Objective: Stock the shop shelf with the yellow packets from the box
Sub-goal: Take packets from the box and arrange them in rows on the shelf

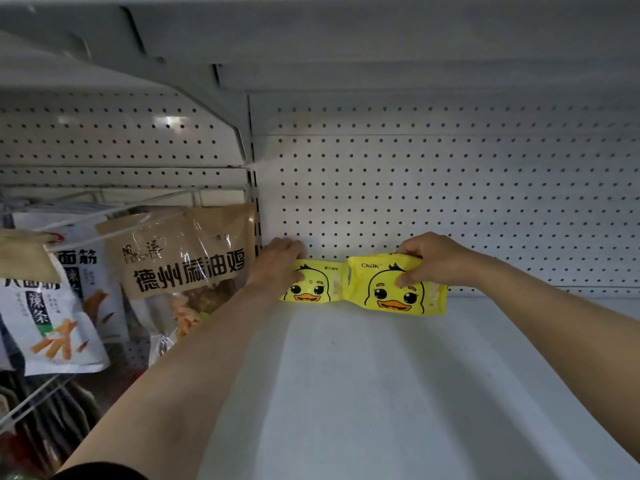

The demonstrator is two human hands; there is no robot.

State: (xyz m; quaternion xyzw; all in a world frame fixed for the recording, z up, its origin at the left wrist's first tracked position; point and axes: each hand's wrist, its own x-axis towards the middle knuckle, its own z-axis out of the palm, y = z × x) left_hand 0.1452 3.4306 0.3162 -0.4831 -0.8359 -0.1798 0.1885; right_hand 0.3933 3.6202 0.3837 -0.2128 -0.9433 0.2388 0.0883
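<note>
White shelf (pixel 398 375) with a perforated back panel (pixel 450 185); both arms reach to its rear. Two yellow packets stand upright side by side against the back panel, edges touching. The right packet (pixel 391 289) bears a cartoon duck face and the brand "Ckak"; the right hand (pixel 431 259) pinches its top edge, thumb on the front. The left packet (pixel 313 284) shows the same duck with small unreadable print; the left hand (pixel 278 261) grips its left end. In the adjoining bay hang a brown bag (pixel 180 254) marked "德州麻油鸡" and a white bag (pixel 52 323) marked "面筋" and "辣条".
</note>
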